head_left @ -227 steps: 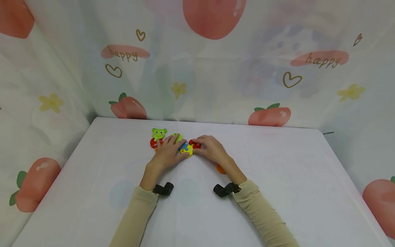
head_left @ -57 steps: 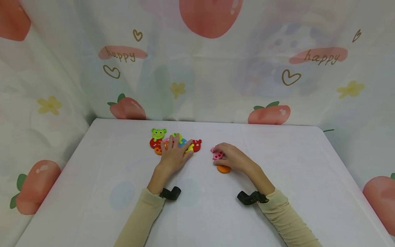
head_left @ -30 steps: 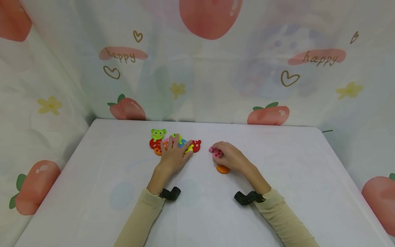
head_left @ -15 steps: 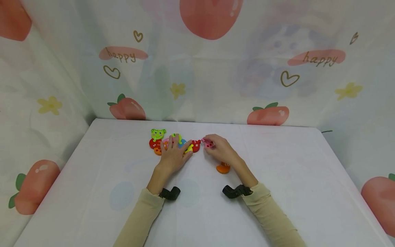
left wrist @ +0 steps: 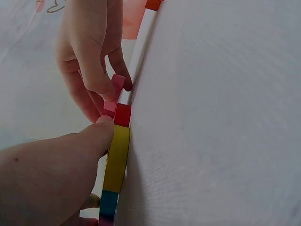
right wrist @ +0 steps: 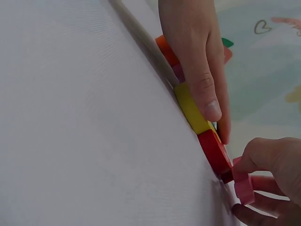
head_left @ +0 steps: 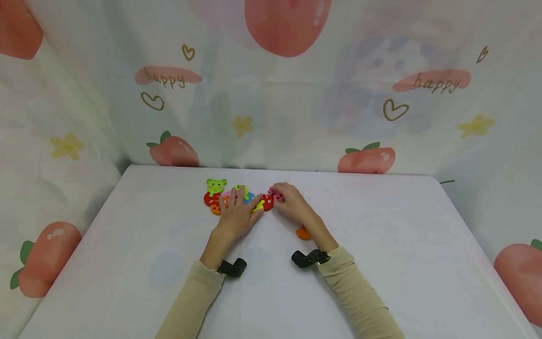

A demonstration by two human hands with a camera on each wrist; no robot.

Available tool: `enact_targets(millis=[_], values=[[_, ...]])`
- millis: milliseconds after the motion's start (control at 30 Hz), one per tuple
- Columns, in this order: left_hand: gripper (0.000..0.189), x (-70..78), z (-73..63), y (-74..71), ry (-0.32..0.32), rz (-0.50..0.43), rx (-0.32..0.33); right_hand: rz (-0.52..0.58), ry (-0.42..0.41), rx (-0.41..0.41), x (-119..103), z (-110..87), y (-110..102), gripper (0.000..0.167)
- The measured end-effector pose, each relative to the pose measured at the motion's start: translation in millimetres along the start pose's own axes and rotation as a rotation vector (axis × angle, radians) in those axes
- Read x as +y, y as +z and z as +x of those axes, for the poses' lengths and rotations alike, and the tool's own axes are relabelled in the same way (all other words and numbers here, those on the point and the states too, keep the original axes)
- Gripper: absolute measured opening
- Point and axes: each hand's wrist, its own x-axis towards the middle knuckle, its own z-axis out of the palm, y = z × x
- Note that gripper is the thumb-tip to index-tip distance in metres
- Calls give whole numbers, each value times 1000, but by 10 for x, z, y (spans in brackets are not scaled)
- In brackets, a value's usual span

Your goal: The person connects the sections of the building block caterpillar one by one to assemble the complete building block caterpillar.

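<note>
A row of colourful caterpillar puzzle pieces lies toward the back of the table, from a green smiling head piece point(head_left: 217, 185) at its left to a red piece point(head_left: 267, 202) at its right. Spread over the middle of the row, my left hand point(head_left: 236, 217) rests on the pieces with straight fingers and hides several of them. A yellow piece point(right wrist: 190, 108) shows under its thumb in the right wrist view. My right hand point(head_left: 292, 203) pinches a pink spotted puzzle piece point(right wrist: 242, 181), tilted, right at the end of the red piece.
An orange puzzle piece point(head_left: 303, 233) lies apart on the white table point(head_left: 381, 263), partly behind my right forearm. A patterned cloth point(head_left: 288, 103) hangs along the table's back edge.
My right hand has brought the pink spotted piece from beside the orange piece leftward to the red end of the row. The left hand stays on the row over the last two seconds.
</note>
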Motion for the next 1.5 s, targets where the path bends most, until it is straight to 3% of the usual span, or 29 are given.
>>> enact_targets(millis=[300,800,1267,1500], values=[[56,-6,-5,23,5,-3,17,13,9,-25,1,4,44,41],[57,1,-16,25,1,5,9,-113,-30,-33,-1,0,79,40],[57,-1,-17,4,1,3,15,-148,-70,-81,-3,-3,49,40],[57,12,11,34,-7,13,5,-98,-55,-111,56,-46,14,43]])
